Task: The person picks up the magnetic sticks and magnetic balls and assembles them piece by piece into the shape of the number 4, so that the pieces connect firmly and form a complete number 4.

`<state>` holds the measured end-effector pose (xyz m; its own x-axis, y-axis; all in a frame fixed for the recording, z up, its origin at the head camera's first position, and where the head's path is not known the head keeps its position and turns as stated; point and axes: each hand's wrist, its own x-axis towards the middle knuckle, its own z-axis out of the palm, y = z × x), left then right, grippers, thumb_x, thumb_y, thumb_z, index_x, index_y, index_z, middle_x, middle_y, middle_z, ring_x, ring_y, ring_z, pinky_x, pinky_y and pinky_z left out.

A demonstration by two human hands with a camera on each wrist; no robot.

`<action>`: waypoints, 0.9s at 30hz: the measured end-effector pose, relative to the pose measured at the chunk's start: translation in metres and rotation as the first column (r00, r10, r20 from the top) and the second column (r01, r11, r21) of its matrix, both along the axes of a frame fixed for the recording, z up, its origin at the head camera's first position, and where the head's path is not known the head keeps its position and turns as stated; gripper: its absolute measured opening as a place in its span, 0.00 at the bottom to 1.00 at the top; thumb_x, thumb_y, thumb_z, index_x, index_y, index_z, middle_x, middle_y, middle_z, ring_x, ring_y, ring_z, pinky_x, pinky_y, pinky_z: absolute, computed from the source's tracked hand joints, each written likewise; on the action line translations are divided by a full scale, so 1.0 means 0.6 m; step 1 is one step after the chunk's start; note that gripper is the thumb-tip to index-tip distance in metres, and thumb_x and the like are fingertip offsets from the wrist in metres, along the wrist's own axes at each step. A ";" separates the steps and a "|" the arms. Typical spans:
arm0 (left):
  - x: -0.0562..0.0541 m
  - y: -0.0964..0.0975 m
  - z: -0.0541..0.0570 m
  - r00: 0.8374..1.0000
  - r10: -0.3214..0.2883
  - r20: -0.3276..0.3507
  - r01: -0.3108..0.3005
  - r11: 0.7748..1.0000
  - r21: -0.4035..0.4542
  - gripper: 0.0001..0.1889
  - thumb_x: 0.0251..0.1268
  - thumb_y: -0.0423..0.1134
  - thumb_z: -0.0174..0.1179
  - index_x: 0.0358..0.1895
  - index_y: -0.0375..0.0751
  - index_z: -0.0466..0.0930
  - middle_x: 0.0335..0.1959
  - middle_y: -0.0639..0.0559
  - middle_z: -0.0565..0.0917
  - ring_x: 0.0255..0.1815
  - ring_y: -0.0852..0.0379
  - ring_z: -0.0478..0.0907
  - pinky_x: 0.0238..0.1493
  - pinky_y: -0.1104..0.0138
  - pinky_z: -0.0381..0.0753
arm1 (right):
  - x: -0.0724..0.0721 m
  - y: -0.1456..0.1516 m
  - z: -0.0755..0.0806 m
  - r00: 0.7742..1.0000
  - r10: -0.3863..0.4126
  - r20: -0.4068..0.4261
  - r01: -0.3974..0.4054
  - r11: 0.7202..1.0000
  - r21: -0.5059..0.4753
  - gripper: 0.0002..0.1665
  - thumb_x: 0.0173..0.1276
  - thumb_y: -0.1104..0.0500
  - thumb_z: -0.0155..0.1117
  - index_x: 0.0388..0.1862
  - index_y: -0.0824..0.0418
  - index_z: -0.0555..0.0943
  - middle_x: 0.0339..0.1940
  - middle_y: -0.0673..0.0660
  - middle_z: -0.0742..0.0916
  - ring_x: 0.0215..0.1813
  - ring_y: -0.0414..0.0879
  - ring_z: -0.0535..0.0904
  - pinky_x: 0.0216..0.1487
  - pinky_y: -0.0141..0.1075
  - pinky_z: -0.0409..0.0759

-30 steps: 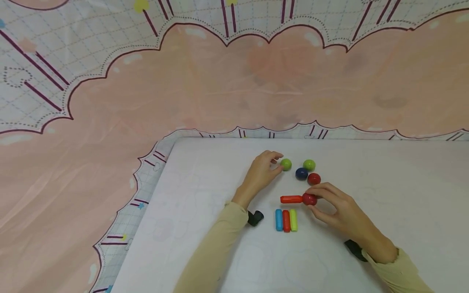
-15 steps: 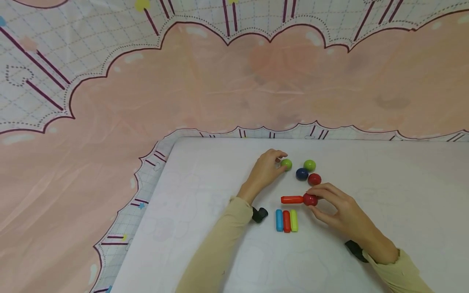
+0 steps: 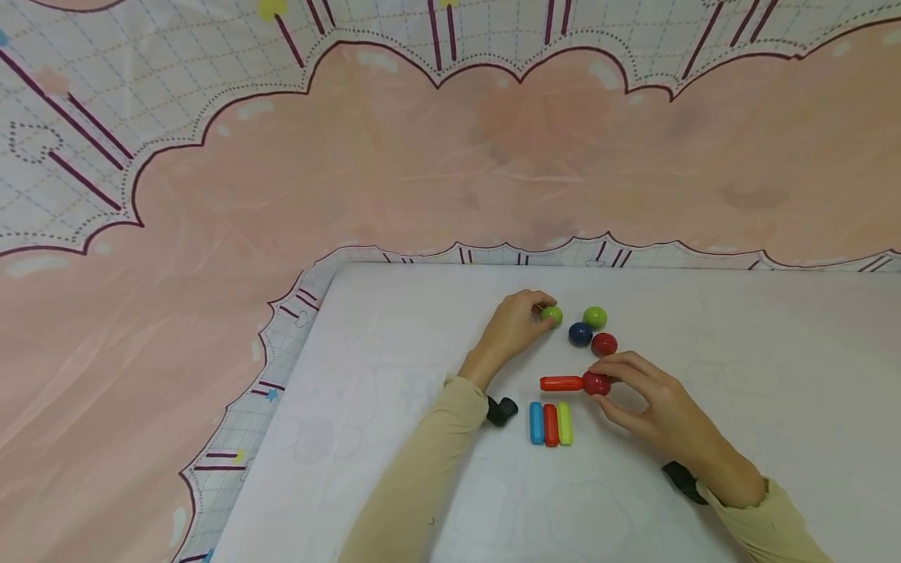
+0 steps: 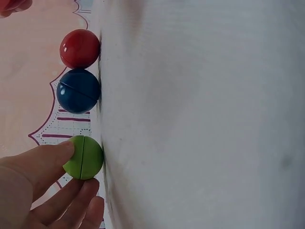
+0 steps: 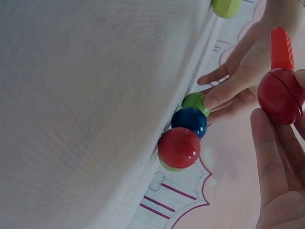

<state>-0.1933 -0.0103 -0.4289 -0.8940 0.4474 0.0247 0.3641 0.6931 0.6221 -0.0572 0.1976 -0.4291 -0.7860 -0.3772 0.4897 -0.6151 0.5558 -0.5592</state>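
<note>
Left hand [image 3: 512,328] has advanced toward 3 o'clock, now pinching a green ball [image 3: 553,317]. White table [image 3: 338,407] lies beneath. Right hand [image 3: 662,407], at 4 o'clock, pinches a red ball [image 3: 595,383]; a red stick [image 3: 560,384] touches its 9 o'clock. Three loose balls [image 3: 580,335] lie at its 12, three loose sticks [image 3: 551,425] at 8.

The left hand [image 3: 516,326] pinched from the left, farther forward than the right hand [image 3: 658,407], which pinched from the right.

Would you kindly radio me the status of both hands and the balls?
Left hand pinching one green ball. Right hand pinching one red ball, red stick attached. Blue ball nearby, possibly in the way.
</note>
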 end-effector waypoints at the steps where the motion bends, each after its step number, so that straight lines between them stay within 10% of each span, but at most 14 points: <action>1: 0.000 0.000 0.001 1.000 0.002 0.007 -0.002 1.000 0.001 0.16 0.68 0.41 0.65 0.56 0.44 0.83 0.49 0.53 0.85 0.48 0.60 0.79 0.54 0.71 0.78 | 0.000 0.000 0.000 1.000 0.001 -0.002 -0.001 1.000 -0.001 0.21 0.60 0.56 0.76 0.52 0.56 0.83 0.48 0.47 0.83 0.46 0.38 0.80 0.55 0.15 0.72; 6: 0.001 0.000 0.002 1.000 0.003 0.017 -0.003 1.000 -0.001 0.16 0.68 0.42 0.64 0.57 0.45 0.82 0.48 0.54 0.85 0.47 0.60 0.78 0.53 0.70 0.78 | -0.003 0.001 0.000 1.000 0.001 -0.009 -0.001 1.000 0.002 0.29 0.68 0.36 0.54 0.51 0.56 0.83 0.48 0.46 0.83 0.46 0.37 0.80 0.55 0.15 0.73; 27: 0.004 -0.019 0.017 1.000 0.010 0.007 -0.010 0.999 0.043 0.15 0.67 0.39 0.65 0.56 0.43 0.82 0.49 0.53 0.86 0.49 0.59 0.80 0.54 0.72 0.79 | -0.005 -0.001 0.003 0.999 0.007 -0.032 -0.007 1.000 -0.018 0.29 0.69 0.36 0.55 0.50 0.57 0.84 0.48 0.46 0.83 0.45 0.36 0.80 0.54 0.16 0.74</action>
